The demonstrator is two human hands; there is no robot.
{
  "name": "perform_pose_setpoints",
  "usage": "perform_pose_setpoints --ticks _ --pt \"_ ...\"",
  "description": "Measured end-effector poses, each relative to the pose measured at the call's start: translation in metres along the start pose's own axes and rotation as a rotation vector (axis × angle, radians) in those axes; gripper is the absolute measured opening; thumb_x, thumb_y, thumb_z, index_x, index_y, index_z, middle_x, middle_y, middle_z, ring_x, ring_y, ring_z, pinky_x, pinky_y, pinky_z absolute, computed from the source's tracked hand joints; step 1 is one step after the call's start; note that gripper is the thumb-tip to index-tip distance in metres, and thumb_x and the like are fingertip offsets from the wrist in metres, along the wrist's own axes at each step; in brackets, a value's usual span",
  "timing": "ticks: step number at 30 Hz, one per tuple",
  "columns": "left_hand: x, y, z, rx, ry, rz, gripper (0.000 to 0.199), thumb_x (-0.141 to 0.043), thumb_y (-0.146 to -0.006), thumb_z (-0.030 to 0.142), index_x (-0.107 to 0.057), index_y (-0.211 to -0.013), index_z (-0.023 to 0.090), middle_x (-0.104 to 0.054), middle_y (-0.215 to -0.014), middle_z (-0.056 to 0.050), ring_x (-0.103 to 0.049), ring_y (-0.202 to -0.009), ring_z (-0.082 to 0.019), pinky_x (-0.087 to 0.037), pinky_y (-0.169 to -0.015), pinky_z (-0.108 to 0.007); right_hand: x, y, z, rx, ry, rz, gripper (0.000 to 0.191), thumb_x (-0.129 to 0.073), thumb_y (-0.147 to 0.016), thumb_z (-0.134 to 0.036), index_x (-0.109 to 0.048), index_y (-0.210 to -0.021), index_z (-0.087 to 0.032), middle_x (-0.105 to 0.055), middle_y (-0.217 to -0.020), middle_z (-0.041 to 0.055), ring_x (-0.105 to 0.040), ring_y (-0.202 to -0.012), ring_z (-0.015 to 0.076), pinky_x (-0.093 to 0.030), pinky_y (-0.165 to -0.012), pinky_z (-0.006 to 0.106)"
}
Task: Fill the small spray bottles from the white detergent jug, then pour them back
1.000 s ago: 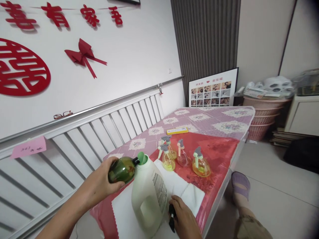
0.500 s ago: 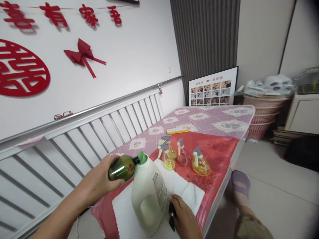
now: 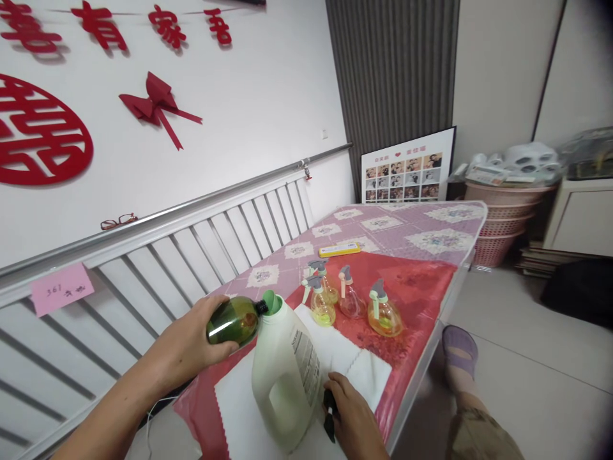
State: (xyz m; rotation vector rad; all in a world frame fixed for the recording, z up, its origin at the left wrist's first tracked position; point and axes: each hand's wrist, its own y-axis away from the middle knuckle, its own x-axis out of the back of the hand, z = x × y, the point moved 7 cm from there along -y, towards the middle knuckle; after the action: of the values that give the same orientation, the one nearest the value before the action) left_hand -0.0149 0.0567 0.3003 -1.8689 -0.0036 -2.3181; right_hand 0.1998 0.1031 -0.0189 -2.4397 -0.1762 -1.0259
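My left hand [image 3: 204,335] is wrapped round a green see-through bottle [image 3: 233,321], tipped nearly on its side. The bottle's black neck is at the green-lined mouth of a pale green jug [image 3: 282,377], which stands upright on a white cloth [image 3: 239,399]. Whether liquid is flowing cannot be seen. To the right of the jug, my right hand [image 3: 352,415] is closed on a black pump top [image 3: 329,409] with a pale band, partly hidden by the fingers. Beyond the jug stand several small spray bottles [image 3: 384,315] holding yellowish or clear liquid.
Red cloth [image 3: 421,287] lies over the purple patterned table cover [image 3: 330,230]. A yellow flat box [image 3: 339,250] lies behind the spray bottles. A white radiator [image 3: 191,262] runs along the left, with a pink note [image 3: 62,289] on it. Pink baskets [image 3: 502,223] stand beyond the table's right edge.
The pink note on the radiator has swung down and now shows its writing. The view has shifted slightly; both hands, the bottle and the jug keep about the same places.
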Motion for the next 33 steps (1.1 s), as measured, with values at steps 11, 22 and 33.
perform_pose_setpoints --ticks 11,22,33 --pt "0.0012 -0.0014 0.0031 0.024 -0.085 -0.066 0.067 -0.062 -0.072 0.046 -0.042 -0.133 0.027 -0.056 -0.132 -0.006 -0.061 -0.108 -0.029 -0.047 -0.093 -0.040 0.0041 -0.0029 -0.0043 -0.032 -0.001 -0.058 0.059 -0.041 -0.065 0.008 -0.063 -0.114 -0.018 -0.059 -0.132 0.0127 -0.061 -0.113 0.0233 -0.048 -0.097 0.035" --pt "0.0028 -0.0049 0.0051 -0.009 -0.144 -0.061 0.064 -0.062 -0.072 0.048 -0.043 -0.131 0.031 -0.058 -0.127 -0.003 -0.064 -0.102 -0.027 -0.047 -0.091 -0.038 0.0056 -0.0020 -0.0052 -0.024 0.002 -0.056 0.056 -0.042 -0.067 0.008 -0.063 -0.112 -0.017 -0.059 -0.131 0.0129 -0.062 -0.112 0.0233 -0.049 -0.095 0.033" --pt "0.0046 -0.0080 0.0035 -0.033 -0.210 -0.041 0.066 -0.061 -0.072 0.051 -0.044 -0.132 0.032 -0.060 -0.128 -0.003 -0.067 -0.099 -0.027 -0.048 -0.088 -0.037 0.0066 -0.0027 -0.0059 -0.028 0.008 -0.055 0.056 -0.043 -0.068 0.007 -0.063 -0.113 -0.018 -0.060 -0.130 0.0115 -0.061 -0.113 0.0225 -0.048 -0.096 0.033"
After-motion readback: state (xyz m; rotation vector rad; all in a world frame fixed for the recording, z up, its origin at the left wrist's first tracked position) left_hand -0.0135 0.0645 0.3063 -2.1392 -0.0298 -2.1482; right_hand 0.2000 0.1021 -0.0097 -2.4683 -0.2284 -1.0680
